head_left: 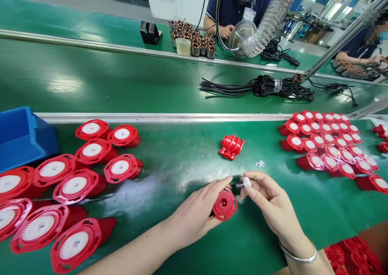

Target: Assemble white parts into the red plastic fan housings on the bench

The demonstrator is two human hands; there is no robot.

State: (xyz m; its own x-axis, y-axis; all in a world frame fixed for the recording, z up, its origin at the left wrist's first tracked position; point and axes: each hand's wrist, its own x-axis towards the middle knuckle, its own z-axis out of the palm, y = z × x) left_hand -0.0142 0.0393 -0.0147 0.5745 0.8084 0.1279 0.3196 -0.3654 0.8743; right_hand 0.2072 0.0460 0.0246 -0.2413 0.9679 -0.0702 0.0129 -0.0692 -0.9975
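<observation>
My left hand (198, 210) is wrapped round a red housing (224, 204), its round face with a central hole turned up toward me. Just to the right, my right hand (268, 200) pinches a small white gear (247, 182) with a dark shaft that points left, toward the housing but apart from it. Beyond my hands lie a red ribbed part (231, 147) and a few small clear or white bits (260, 164) on the green table (169, 153).
Red housings with white discs (75, 186) stand at left beside a blue bin (27, 137); many more (330, 145) stand at right. Black cables (266, 86) lie on the belt behind a metal rail (182, 117). A person (226, 31) works across. Red parts (351, 254) fill the lower right corner.
</observation>
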